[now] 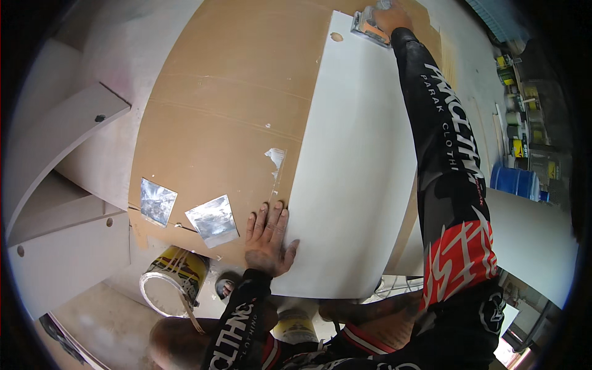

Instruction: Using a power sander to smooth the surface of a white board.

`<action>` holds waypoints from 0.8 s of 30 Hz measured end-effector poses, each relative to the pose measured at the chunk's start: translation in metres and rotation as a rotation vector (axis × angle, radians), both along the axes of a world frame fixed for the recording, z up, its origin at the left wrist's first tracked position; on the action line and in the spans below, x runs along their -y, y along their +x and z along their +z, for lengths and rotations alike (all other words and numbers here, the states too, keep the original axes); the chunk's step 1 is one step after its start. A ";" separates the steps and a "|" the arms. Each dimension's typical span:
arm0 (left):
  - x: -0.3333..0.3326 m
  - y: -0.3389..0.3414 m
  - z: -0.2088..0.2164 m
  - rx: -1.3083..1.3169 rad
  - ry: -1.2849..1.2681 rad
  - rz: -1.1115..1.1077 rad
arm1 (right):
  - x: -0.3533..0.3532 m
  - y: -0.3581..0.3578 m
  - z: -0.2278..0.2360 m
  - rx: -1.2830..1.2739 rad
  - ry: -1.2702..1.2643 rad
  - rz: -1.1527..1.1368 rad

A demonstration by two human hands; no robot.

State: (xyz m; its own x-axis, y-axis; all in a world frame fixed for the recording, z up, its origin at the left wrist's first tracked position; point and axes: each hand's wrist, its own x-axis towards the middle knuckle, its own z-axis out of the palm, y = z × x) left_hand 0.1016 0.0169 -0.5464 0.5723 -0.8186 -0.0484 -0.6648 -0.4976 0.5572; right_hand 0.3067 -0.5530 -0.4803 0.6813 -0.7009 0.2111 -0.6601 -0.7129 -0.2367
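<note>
A long white board point(351, 166) lies lengthwise in front of me, on top of brown cardboard point(228, 92). It has an oval hole near its far left corner. My right arm reaches out to the far end, where my right hand point(392, 17) grips a hand sander point(370, 28). The sander rests on the board close to its far edge, and my fingers partly hide it. My left hand point(266, 237) lies flat with fingers spread, mostly on the cardboard, its thumb over the board's near left edge.
Two silvery square sheets point(212, 221) lie on the cardboard's near left part. Below them stands an open paint can point(169, 283) with a stick. White panels with holes point(74, 234) lean at the left. Several cans and a blue drum point(515, 183) line the right side.
</note>
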 end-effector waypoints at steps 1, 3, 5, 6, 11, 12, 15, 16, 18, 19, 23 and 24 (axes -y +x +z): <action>-0.003 0.001 0.001 -0.004 0.028 0.000 | -0.011 0.010 0.000 0.007 0.014 0.007; -0.002 0.001 0.004 0.004 0.035 0.006 | -0.011 0.024 -0.002 -0.036 0.037 0.162; -0.003 0.002 0.006 0.004 0.036 0.011 | -0.010 0.037 -0.015 -0.031 -0.078 0.201; 0.001 0.002 0.005 0.002 0.031 0.012 | -0.005 0.041 -0.023 -0.034 -0.205 0.234; 0.006 -0.003 0.000 -0.026 -0.024 0.016 | 0.026 0.048 -0.028 -0.116 -0.570 0.345; -0.002 0.000 0.002 -0.017 0.007 0.027 | 0.009 0.054 -0.030 -0.329 -0.305 0.308; -0.001 0.001 0.004 -0.023 0.011 0.020 | -0.001 0.056 -0.020 -0.158 -0.071 0.165; -0.002 0.001 0.005 -0.025 0.018 0.017 | -0.005 0.055 -0.021 -0.159 -0.070 0.166; 0.004 -0.001 0.004 -0.035 0.006 0.008 | 0.001 0.047 -0.023 0.038 -0.145 0.175; 0.006 -0.002 0.004 -0.031 0.003 0.003 | 0.003 0.047 -0.024 0.033 -0.152 0.173; 0.001 0.000 0.004 -0.017 0.027 0.002 | -0.010 0.055 -0.019 -0.063 -0.221 0.266; 0.000 0.000 0.003 -0.017 0.028 0.004 | -0.016 0.056 -0.014 -0.169 -0.148 0.261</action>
